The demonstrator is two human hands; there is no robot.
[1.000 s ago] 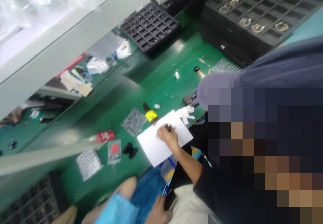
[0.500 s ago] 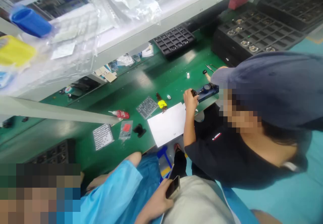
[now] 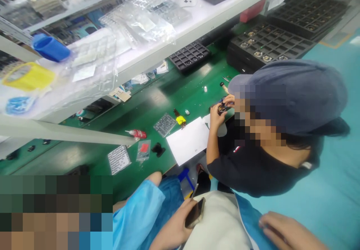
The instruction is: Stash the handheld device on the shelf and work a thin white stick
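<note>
One left hand (image 3: 176, 229) fingers round phone (image 3: 195, 213), right hand (image 3: 284, 229) — flat, bare

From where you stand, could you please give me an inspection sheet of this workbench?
Surface: green bench mat, glossy, partly shadowed by the shelf.
Job's things: phone, held in the left hand.
Clutter: white sheet, red tube, yellow-tagged tool, black trays.
Hands: left hand closed on the phone; right hand lies open on blue cloth.
Cables: nothing seen.
Surroundings: a seated co-worker's hands hold a small round part; the shelf above carries clear plastic packs.
</note>
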